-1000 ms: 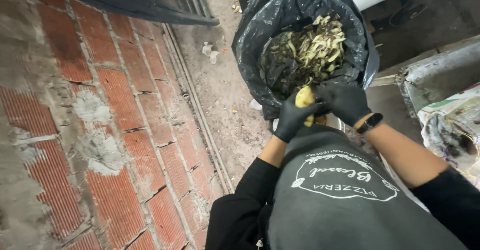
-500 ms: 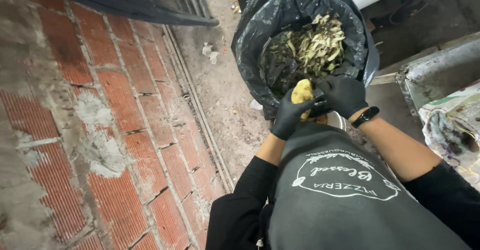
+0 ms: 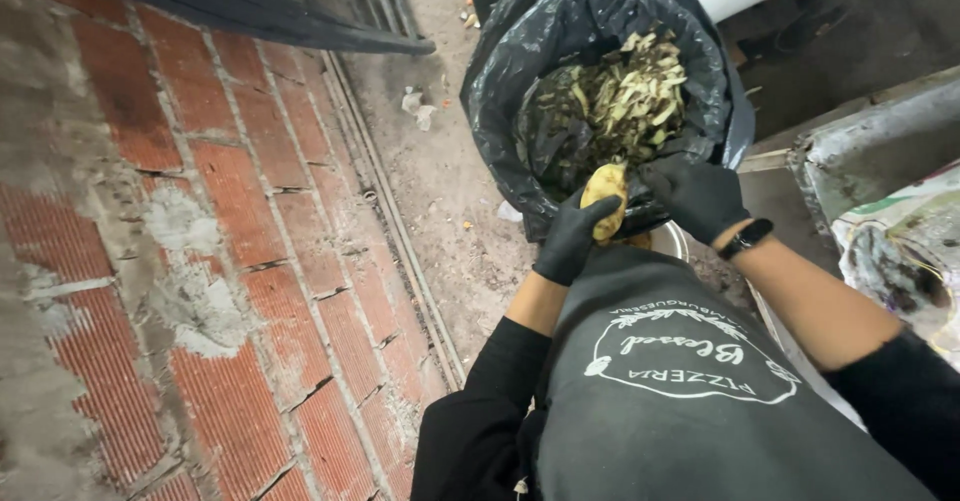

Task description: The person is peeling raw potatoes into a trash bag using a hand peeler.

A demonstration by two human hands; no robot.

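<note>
Left hand (image 3: 568,244) has its grip around a yellow potato (image 3: 604,201) over the bin (image 3: 500,91); right hand (image 3: 695,196) touches it, grip unclear, possibly hiding a peeler.

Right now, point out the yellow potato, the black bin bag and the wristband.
yellow potato (image 3: 605,198), head view, on its peeled upper face.
black bin bag (image 3: 500,111), head view, on its left outer wall.
wristband (image 3: 747,238), head view, on the strap across the right wrist.
</note>
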